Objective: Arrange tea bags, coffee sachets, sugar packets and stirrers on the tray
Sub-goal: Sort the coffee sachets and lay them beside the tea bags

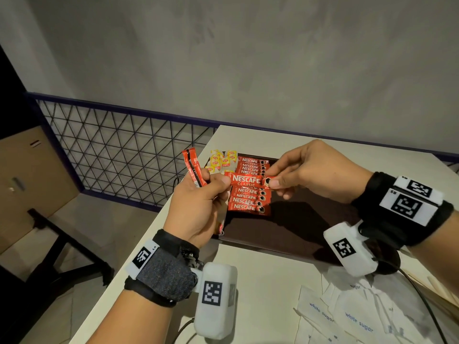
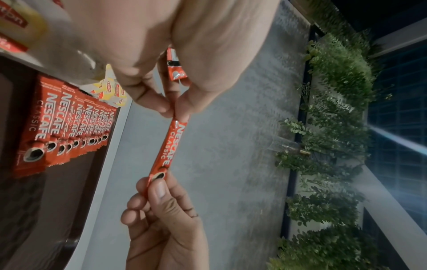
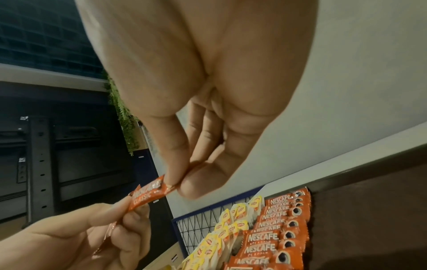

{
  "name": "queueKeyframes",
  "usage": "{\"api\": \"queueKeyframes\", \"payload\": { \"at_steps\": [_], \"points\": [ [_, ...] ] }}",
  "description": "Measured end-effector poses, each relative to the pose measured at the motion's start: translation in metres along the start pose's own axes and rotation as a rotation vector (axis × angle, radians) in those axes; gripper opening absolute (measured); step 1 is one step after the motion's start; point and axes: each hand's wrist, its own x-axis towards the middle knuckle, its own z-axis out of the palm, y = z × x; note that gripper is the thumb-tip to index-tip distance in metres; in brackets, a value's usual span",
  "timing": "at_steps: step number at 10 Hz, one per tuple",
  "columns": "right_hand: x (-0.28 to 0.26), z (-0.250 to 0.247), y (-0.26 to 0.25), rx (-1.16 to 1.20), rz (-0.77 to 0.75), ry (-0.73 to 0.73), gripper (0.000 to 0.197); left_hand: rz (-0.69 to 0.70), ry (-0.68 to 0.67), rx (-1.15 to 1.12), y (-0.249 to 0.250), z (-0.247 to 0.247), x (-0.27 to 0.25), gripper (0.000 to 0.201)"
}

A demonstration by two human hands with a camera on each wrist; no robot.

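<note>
Above the tray (image 1: pixel 285 234), one coffee sachet (image 1: pixel 246 180) pinched at both ends by left hand (image 1: pixel 198 207) and right hand (image 1: pixel 313 170). Also gripped in left fingers (image 1: pixel 213 181): second sachet (image 1: pixel 192 167), pointing up.

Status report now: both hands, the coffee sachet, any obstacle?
Left hand and right hand each pinch one end of the coffee sachet. Sachet above tray, not yet placed. No obstacle visible.

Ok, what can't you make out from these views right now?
- Stirrers: possibly the pale sticks cut by the head view's right edge; unclear.
- Sugar packets: count unknown, cropped by the bottom edge.
- Sachets in left hand: number hidden by fingers.
- Tray: near right corner hidden behind right hand.
</note>
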Motion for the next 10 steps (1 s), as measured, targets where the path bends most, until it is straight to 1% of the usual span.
{"api": "queueKeyframes", "payload": {
  "at_steps": [1, 2, 3, 4, 7, 10],
  "points": [
    [0.008, 0.004, 0.005, 0.014, 0.066, 0.020, 0.014, -0.012, 0.060, 0.001, 0.001, -0.001, 0.002, 0.030],
    [0.017, 0.009, 0.014, -0.045, 0.097, -0.013, 0.009, -0.054, 0.138, -0.013, 0.005, -0.001, 0.002, 0.017],
    [0.026, 0.017, 0.024, -0.143, 0.147, -0.046, 0.003, -0.073, 0.172, -0.095, 0.008, 0.001, 0.001, 0.012],
    [0.032, 0.026, 0.031, -0.235, 0.188, -0.081, 0.003, -0.095, 0.165, -0.095, 0.007, 0.003, 0.000, 0.014],
    [0.040, 0.040, 0.036, -0.425, 0.242, -0.131, 0.014, -0.122, 0.138, -0.090, 0.005, 0.003, 0.000, 0.013],
    [0.042, 0.043, 0.037, -0.483, 0.269, -0.121, 0.020, -0.128, 0.137, -0.097, 0.006, 0.003, -0.001, 0.013]
  ]
}}
